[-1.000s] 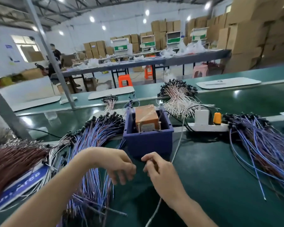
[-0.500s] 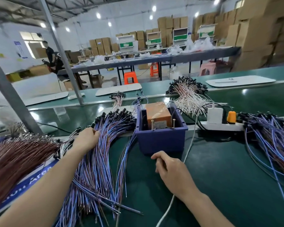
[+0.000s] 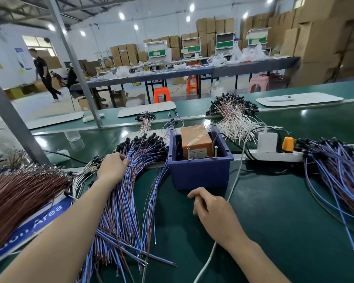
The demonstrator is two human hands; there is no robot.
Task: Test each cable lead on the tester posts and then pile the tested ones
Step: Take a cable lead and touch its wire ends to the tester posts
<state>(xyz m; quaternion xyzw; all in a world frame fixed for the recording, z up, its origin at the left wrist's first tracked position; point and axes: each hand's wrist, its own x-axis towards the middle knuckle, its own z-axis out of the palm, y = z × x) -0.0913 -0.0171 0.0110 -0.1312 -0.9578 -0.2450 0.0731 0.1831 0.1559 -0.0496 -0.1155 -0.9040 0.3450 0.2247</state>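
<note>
Since a moment ago the left hand has left the front of the blue bin and gone out to the left, and it now lies on the pile of blue leads. Its forearm stretches long across the lower strands, the wrist is straight and the knuckles are up. The fingers bend down into the wires just short of their black plug ends; whether they have closed on a lead I cannot tell.

The right hand sits on the green table just in front of the bin. It is palm down with the fingers loosely curled and slack, and it holds nothing. A white cable runs past its wrist.

Inside the bin stands the orange tester, its two posts upright and bare at the near edge. Off to the right, well apart from both hands, a second heap of leads lies spread beside the power strip.
</note>
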